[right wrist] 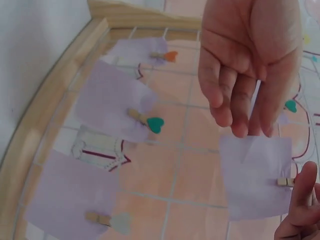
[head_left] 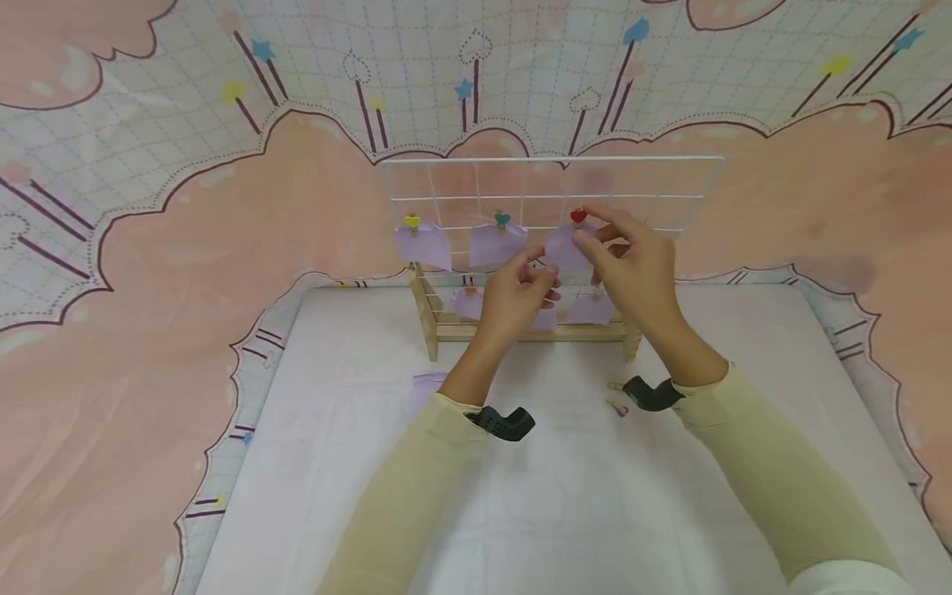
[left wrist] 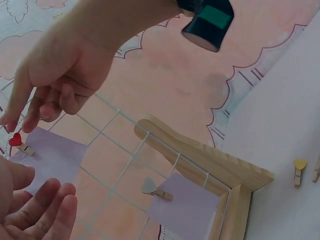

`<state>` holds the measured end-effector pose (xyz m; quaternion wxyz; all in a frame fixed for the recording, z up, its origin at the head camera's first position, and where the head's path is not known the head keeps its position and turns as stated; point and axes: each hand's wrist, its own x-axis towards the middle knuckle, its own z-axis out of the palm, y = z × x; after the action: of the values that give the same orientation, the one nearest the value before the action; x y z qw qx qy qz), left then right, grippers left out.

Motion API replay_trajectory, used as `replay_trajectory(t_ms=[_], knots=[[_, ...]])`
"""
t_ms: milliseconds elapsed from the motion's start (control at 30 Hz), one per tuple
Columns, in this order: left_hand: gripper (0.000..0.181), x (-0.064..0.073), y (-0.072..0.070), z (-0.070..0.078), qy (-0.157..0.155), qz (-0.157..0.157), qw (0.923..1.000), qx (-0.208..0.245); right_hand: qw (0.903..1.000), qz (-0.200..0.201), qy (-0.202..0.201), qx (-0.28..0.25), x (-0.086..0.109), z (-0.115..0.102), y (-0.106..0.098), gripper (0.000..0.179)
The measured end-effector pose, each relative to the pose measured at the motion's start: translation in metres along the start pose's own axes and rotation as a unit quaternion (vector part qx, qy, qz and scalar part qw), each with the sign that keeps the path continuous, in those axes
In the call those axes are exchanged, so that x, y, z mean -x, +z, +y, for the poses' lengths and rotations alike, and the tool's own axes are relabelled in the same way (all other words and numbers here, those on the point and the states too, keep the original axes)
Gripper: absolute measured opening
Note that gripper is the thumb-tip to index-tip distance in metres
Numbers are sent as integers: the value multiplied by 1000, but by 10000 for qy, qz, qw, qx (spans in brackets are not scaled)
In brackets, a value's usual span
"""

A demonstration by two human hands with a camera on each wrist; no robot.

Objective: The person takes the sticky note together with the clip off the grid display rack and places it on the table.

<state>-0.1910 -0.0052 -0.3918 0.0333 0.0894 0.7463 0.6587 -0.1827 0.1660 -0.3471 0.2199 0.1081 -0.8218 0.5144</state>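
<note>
A purple paper (head_left: 561, 248) hangs on the white wire grid (head_left: 632, 197) from a small wooden clothespin with a red heart (head_left: 578, 216). My right hand (head_left: 638, 260) is at this clip, its index fingertip and thumb close around the heart; in the left wrist view the heart (left wrist: 15, 139) shows whole, just beside the fingertips. Beside the same paper's left edge, my left hand (head_left: 513, 289) has relaxed fingers and holds nothing. In the right wrist view the left hand's fingers (right wrist: 241, 102) reach down just above the paper (right wrist: 255, 175). The right thumb hides the heart there.
More purple papers hang from heart clothespins: yellow (head_left: 412, 221) and green (head_left: 502, 218) above, others below. The grid stands on a wooden base (head_left: 573, 332). Loose clothespins (head_left: 617, 406) lie on the white table (head_left: 565, 496) near the right wrist; a purple paper (head_left: 427, 384) lies by the left forearm.
</note>
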Motion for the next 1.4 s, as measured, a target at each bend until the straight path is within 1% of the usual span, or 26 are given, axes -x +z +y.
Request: replay_trajectory(t_ms=[133, 233, 367, 467, 733, 933, 1067, 1133, 1233, 1300, 1400], knots=[[29, -3, 5, 1, 77, 89, 9999, 15, 9994, -56, -51, 340, -9, -1, -1, 37], [22, -4, 6, 2, 106, 130, 9998, -81, 9978, -188, -60, 630, -13, -2, -2, 37], [19, -6, 7, 3, 169, 195, 9995, -200, 9949, -423, 27, 917, -17, -4, -3, 37], [17, -7, 7, 4, 247, 216, 9991, -264, 9929, -529, 57, 1061, -20, -3, -3, 36], [17, -8, 6, 4, 329, 187, 9985, -407, 9914, -463, 8, 1222, -25, -6, -3, 22], [16, -9, 6, 5, 329, 158, 9981, -489, 9883, -285, -320, 1462, -25, -7, -3, 16], [16, -10, 7, 5, 341, 164, 9980, -515, 9851, -269, -502, 1625, -24, -7, -2, 15], [15, -10, 7, 5, 346, 170, 9979, -517, 9823, -288, -560, 1764, -24, -8, -2, 17], [16, -11, 7, 5, 367, 152, 9979, -509, 9753, -330, -665, 2079, -24, -8, -1, 21], [17, -11, 8, 5, 387, 140, 9978, -526, 9705, -348, -802, 2248, -24, -8, 0, 24], [17, -11, 8, 6, 408, 112, 9975, -569, 9664, -374, -960, 2355, -23, -5, 2, 27]])
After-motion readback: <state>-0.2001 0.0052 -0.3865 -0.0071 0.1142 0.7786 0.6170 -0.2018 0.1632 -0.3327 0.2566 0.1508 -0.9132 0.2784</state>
